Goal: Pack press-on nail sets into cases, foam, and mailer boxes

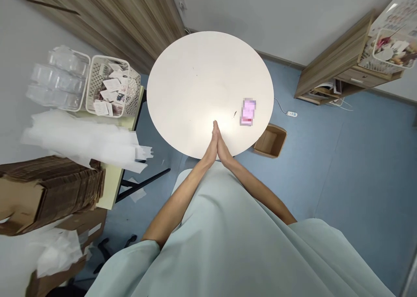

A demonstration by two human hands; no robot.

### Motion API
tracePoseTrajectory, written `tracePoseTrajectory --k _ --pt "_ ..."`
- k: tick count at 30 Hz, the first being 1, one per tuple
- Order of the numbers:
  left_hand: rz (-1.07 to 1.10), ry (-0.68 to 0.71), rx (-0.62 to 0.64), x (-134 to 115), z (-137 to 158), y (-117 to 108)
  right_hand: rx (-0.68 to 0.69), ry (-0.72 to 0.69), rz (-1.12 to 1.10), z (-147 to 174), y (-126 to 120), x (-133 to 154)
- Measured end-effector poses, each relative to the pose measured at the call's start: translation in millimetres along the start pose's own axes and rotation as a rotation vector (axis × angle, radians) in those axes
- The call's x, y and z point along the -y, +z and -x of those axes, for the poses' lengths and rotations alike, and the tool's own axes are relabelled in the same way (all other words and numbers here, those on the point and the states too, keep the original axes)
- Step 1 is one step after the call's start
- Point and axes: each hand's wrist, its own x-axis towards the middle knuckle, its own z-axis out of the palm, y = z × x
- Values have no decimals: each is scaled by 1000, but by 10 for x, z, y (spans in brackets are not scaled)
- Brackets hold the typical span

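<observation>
My left hand [212, 146] and my right hand [222, 147] are pressed palm to palm above the near edge of a round white table [202, 79]. Their fingers are stretched out straight, pointing away from me, and nothing shows between them. To the right of the hands, a pink, blurred-out rectangular object [248, 111] lies on the tabletop. A small dark mark or scrap [234, 114] is visible between that object and my fingertips; I cannot tell which it is.
On the left, a side table [112, 186] bears white baskets [126, 110], clear plastic containers [58, 81], white sheets [81, 136] and flattened cardboard [70, 195]. An open cardboard box [272, 140] and a power strip [291, 114] lie on the floor at right, near a wooden cabinet [339, 55].
</observation>
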Motion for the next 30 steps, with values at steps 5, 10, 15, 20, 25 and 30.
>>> tracePoseTrajectory --k 5,10,15,20,25,30 --pt "-28 46 -29 -24 -42 -60 -15 -51 -24 115 149 16" --pt "59 -5 167 67 58 -170 -174 43 -60 -144 145 -125" --pt "93 17 281 59 55 -575 -266 20 -2 -211 525 -135" --pt "79 149 275 17 -54 -1096 -283 -126 140 -113 1107 25" --pt "46 211 309 47 -154 -1576 -348 -177 208 -69 1513 63" --pt "51 161 297 95 -164 -1866 -470 -80 208 -9 1694 -144"
